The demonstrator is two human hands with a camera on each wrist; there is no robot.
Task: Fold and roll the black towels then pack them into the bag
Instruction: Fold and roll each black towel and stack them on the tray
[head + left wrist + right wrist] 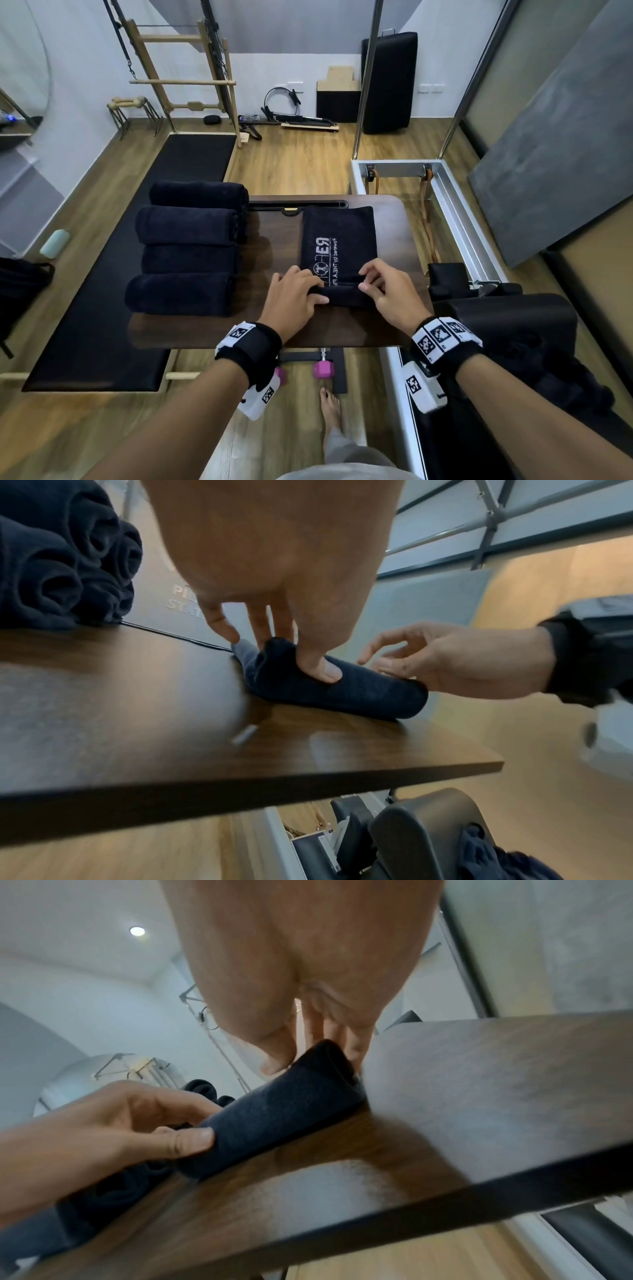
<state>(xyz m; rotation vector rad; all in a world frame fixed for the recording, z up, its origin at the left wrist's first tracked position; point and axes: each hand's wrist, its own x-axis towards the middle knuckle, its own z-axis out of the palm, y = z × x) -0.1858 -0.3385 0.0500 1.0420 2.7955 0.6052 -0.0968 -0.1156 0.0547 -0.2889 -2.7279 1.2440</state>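
Observation:
A folded black towel [339,240] with white lettering lies lengthwise on the dark wooden table [394,219]; its near end is wound into a short roll [344,295] [339,685] [274,1112]. My left hand [298,294] [291,631] grips the roll's left end, thumb on the near side and fingers over the top. My right hand [376,291] [318,1042] pinches the roll's right end the same way. Several finished rolled black towels [186,250] [58,561] lie side by side on the table's left. No bag is clearly seen.
A long black mat [137,274] lies on the floor to the left. A metal-framed exercise machine [445,212] with black pads [507,318] stands right of the table. Pink dumbbells [320,368] sit under the near table edge, by my bare foot [330,407].

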